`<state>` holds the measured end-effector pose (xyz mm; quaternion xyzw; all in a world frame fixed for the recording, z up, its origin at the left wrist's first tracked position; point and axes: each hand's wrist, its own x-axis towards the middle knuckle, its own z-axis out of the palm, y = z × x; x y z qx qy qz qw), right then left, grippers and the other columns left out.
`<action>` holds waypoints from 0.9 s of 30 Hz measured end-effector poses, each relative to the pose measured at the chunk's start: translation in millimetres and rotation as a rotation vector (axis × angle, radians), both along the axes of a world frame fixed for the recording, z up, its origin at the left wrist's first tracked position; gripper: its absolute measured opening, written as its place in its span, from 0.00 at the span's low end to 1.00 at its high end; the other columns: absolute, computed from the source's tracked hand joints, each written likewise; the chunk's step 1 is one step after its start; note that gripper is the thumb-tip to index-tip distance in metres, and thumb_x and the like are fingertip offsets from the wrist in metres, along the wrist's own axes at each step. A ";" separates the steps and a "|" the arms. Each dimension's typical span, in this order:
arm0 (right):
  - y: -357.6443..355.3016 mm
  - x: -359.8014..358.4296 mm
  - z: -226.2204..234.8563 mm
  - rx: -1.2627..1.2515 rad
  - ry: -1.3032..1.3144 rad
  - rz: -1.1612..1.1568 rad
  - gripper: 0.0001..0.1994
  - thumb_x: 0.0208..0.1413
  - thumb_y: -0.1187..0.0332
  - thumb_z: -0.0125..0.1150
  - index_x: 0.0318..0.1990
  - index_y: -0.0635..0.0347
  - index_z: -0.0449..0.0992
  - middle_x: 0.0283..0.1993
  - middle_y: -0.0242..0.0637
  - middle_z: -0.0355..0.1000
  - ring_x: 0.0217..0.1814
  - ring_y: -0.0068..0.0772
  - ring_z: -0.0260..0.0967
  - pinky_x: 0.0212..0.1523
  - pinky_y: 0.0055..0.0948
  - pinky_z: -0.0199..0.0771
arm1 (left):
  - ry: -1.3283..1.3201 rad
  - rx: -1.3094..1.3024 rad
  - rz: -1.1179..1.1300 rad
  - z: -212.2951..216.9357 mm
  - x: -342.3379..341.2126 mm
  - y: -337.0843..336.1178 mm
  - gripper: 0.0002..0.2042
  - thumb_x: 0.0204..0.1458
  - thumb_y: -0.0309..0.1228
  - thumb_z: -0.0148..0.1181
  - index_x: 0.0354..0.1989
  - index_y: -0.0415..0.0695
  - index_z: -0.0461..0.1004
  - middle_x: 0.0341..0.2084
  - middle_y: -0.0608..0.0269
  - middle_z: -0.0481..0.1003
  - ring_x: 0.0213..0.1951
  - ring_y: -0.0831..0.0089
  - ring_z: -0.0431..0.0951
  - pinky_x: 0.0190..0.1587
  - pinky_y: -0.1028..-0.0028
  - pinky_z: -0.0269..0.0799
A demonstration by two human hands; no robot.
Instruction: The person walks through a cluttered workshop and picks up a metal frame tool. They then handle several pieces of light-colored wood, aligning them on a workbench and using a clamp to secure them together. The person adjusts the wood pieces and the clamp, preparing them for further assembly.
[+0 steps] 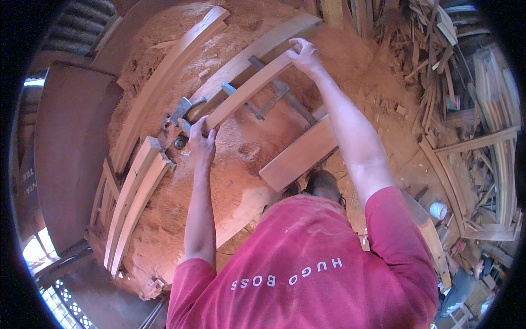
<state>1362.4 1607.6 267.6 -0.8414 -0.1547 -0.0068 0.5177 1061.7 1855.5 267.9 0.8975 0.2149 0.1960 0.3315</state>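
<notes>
A pale wooden piece (pixel 249 91) spans between my two hands, slanting from near left to far right. My left hand (pixel 203 139) grips its near end, thumb and fingers closed around the wood. At the far end, my right hand (pixel 304 56) holds it with bent fingers. Partly below the piece lies a metal bar clamp (pixel 268 104) on the dusty worktop. A metal tool with a flat plate (pixel 181 111) sits just beyond my left hand; its exact kind is unclear. Behind the held piece rests a long wooden board (pixel 241 63).
Reddish sawdust covers the worktop (pixel 235 159). A wide plank (pixel 301 153) lies in front of me. Long timbers (pixel 164 82) stretch along the left, with two more beams (pixel 134 192) nearer. Scrap wood (pixel 433 66) piles up at right, near a white cup (pixel 438 210).
</notes>
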 end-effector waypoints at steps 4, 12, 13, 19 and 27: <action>4.6 20.8 -5.2 -0.018 0.037 -0.026 0.23 0.45 0.61 0.63 0.51 0.61 0.75 0.49 0.48 0.75 0.54 0.40 0.72 0.54 0.34 0.71 | -0.023 0.091 -0.038 -4.1 17.4 3.7 0.21 0.45 0.25 0.65 0.51 0.42 0.72 0.43 0.51 0.73 0.46 0.58 0.75 0.49 0.66 0.71; -13.5 43.9 -27.0 -0.034 0.133 -0.026 0.24 0.46 0.62 0.62 0.52 0.64 0.73 0.51 0.49 0.74 0.55 0.43 0.71 0.55 0.34 0.70 | 0.050 0.100 -0.091 -8.4 29.2 -15.3 0.21 0.44 0.29 0.67 0.49 0.41 0.72 0.41 0.50 0.73 0.44 0.53 0.74 0.48 0.62 0.70; -12.6 42.4 -25.8 -0.053 0.132 -0.015 0.25 0.46 0.62 0.62 0.52 0.64 0.73 0.51 0.49 0.73 0.55 0.43 0.71 0.55 0.34 0.70 | 0.069 0.092 -0.083 -12.7 25.5 -21.8 0.21 0.44 0.29 0.67 0.48 0.42 0.72 0.40 0.50 0.73 0.43 0.53 0.74 0.48 0.62 0.70; -18.4 39.7 -46.2 -0.107 -0.146 -0.060 0.26 0.40 0.64 0.64 0.50 0.66 0.73 0.49 0.51 0.71 0.54 0.46 0.68 0.57 0.37 0.68 | 0.157 0.024 -0.066 -31.3 12.0 -51.7 0.21 0.42 0.35 0.70 0.47 0.45 0.74 0.39 0.53 0.74 0.43 0.57 0.75 0.46 0.64 0.71; -17.8 26.4 -60.5 -0.069 -0.351 -0.115 0.26 0.40 0.63 0.65 0.50 0.64 0.71 0.53 0.53 0.67 0.63 0.52 0.58 0.65 0.42 0.57 | 0.147 0.183 -0.063 -28.4 4.4 -44.9 0.27 0.41 0.39 0.71 0.50 0.46 0.71 0.45 0.53 0.72 0.48 0.55 0.73 0.51 0.61 0.70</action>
